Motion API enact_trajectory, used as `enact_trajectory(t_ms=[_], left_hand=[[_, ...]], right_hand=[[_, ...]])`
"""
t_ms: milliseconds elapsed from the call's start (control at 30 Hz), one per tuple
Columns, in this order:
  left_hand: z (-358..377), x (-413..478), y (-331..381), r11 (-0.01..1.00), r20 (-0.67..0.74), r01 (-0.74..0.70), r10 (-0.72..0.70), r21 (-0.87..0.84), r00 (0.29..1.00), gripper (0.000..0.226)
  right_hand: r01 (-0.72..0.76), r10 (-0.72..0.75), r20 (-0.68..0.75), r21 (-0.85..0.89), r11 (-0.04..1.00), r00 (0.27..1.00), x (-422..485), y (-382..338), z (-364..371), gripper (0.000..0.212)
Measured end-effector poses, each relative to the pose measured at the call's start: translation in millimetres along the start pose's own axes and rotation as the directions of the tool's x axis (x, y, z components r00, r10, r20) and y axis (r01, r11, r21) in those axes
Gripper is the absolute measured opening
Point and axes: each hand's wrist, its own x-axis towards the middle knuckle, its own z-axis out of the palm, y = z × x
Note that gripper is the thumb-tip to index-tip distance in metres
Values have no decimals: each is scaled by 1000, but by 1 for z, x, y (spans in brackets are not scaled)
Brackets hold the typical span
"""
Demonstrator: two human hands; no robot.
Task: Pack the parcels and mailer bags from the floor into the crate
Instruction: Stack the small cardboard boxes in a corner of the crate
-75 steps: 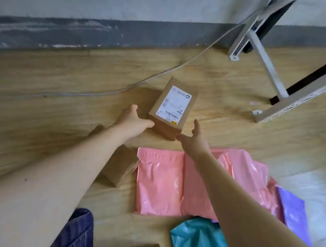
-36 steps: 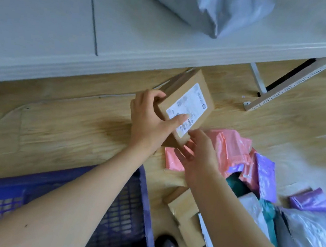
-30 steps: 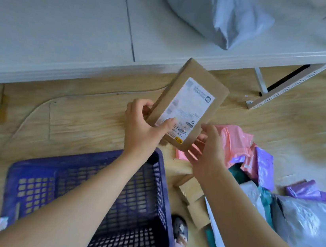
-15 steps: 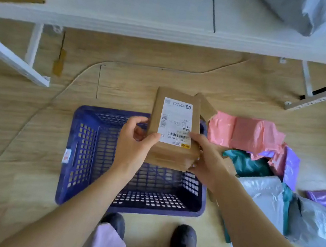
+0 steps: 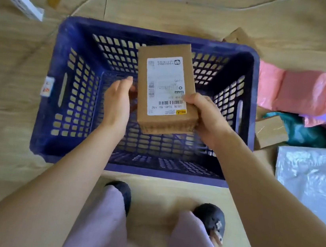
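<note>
Lifted off the floor point(image 5: 172, 10) moments ago, the box point(image 5: 167, 86) now hangs over the crate point(image 5: 155, 32), label up. The right hand point(image 5: 206, 116) grips its near corner, while the left hand point(image 5: 117, 100) lies straight-fingered beside its left edge. Mailer bags point(image 5: 299, 89) wait alongside, so packing has barely begun.

The crate point(image 5: 74, 95) is dark blue, its walls and bottom patterned with rows of small slots, with a white and red sticker point(image 5: 47, 87) on one side. The box point(image 5: 167, 86) is plain brown cardboard with a white label point(image 5: 166, 86) printed in black, including a barcode, and a yellow mark at one corner. A smaller box point(image 5: 271, 131) is the same brown. The bags are pink point(image 5: 299, 89), teal point(image 5: 306, 131), purple point(image 5: 322, 118) and silvery white point(image 5: 312, 176). The floor point(image 5: 12, 51) is pale wood grain. The trousers point(image 5: 102, 229) are lilac and the shoes point(image 5: 122, 188) black.
</note>
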Motion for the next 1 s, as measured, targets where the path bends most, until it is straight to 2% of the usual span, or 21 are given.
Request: enact_trajectory(t_ms=[100, 167, 233, 300, 367, 400, 433, 533, 567, 800, 900, 1000], left_hand=[[2, 19, -18, 997, -7, -31, 31, 68, 999, 42], [6, 34, -29, 989, 23, -43, 41, 139, 999, 51], [10, 48, -36, 985, 71, -48, 36, 168, 997, 49], [14, 58, -41, 985, 126, -50, 30, 164, 992, 59], [17, 68, -45, 986, 180, -45, 16, 161, 984, 83], [19, 71, -46, 987, 203, -21, -13, 162, 979, 90], [21, 75, -47, 988, 226, 10, -45, 154, 973, 89], [24, 71, -42, 994, 307, 97, -108, 50, 946, 47], [25, 68, -39, 992, 330, 124, -126, 27, 936, 40], [21, 50, -27, 967, 424, 241, -184, -83, 887, 37], [13, 43, -12, 980, 418, 192, -151, -58, 896, 47], [-2, 28, 16, 992, 446, 108, -71, -59, 892, 58]], right_hand=[[20, -20, 18, -3, 1000, 1000, 20, 20, -4, 51], [24, -24, 48, 3, 1000, 999, 34, 33, -8, 43], [36, -34, 77, -17, 999, 996, 50, 39, -12, 41], [68, -62, 91, -63, 996, 994, 62, 38, -14, 57], [111, -100, 105, -105, 988, 989, 72, 36, -17, 79], [128, -114, 120, -116, 985, 986, 76, 35, -18, 81], [143, -126, 131, -128, 981, 983, 78, 34, -20, 77], [176, -153, 134, -178, 968, 979, 74, 31, -25, 65], [192, -168, 134, -196, 962, 977, 70, 28, -27, 62], [210, -188, 137, -168, 963, 973, 48, 27, -36, 22], [207, -190, 101, -185, 961, 976, 37, 25, -37, 19], [236, -222, 83, -265, 935, 972, 10, 8, -42, 28]])
